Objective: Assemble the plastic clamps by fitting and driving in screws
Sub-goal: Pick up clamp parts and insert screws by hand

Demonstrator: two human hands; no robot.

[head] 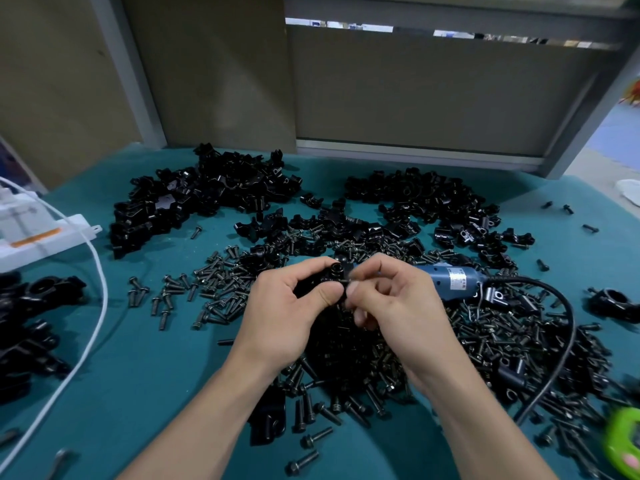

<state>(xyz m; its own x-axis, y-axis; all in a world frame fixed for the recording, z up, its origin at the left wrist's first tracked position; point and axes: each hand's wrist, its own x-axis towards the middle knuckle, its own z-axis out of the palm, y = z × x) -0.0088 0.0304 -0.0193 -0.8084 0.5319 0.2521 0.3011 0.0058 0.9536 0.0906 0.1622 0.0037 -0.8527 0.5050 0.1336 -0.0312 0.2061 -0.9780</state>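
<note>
My left hand [287, 306] grips a black plastic clamp [334, 273] above the middle of the green table. My right hand [391, 299] pinches a small dark screw [346, 282] against the clamp's side, thumb and forefinger meeting my left thumb. Most of the clamp is hidden by my fingers. Loose black screws [214, 282] lie spread under and around both hands. A blue electric screwdriver [453, 277] lies on the table just right of my right hand, its black cord [561, 355] curving toward me.
Two heaps of black clamp halves lie at the back left [194, 202] and back right [433, 202]. Assembled clamps [31, 306] sit at the left edge beside a white cable [93, 327] and a white box [38, 233]. A green object [623, 441] is at the right corner.
</note>
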